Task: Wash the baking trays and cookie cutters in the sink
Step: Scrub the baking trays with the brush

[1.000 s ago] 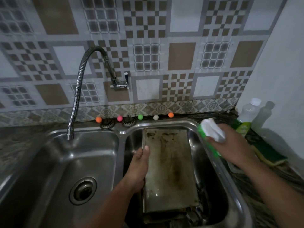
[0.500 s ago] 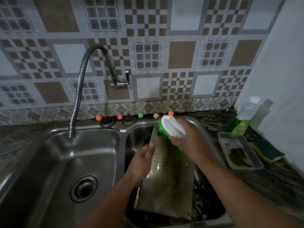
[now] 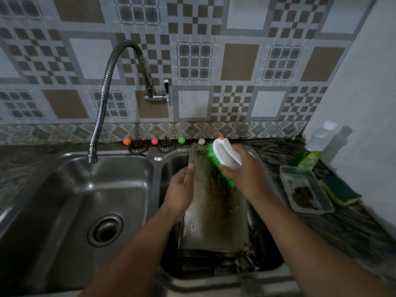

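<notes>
A baking tray [image 3: 216, 213] is propped on a slant in the right basin of the sink [image 3: 64, 166], its far edge leaning toward the wall and its near edge resting among other dark items at the bottom, too dim to be made out. The tray's left edge is pinched by the left hand [image 3: 182, 189], thumb laid over the rim and fingers curled behind. A scrubbing brush [image 3: 222, 159] with a white back and green bristles is gripped by the right hand [image 3: 246, 174], fingers wrapped over the back, and is pressed against the upper part of the tray, just beyond and to the right of the left hand. Brown baked-on staining is seen across the tray's face.

The scrubbing step appears to be in hand, and most of the surface looks uncleaned. It would be done well if the tray were braced firmly, so that brush pressure is not lost to sliding, and if overlapping strokes were worked down from the top edge, with extra attention to the dark central patch and the rims.

Right of the right hand, on the bench [image 3: 353, 228], a small clear tray [image 3: 304, 189], a sponge [image 3: 340, 190] and a detergent bottle [image 3: 312, 148] are set. The tap [image 3: 100, 108] hangs over the left basin; no running water can be made out.
</notes>
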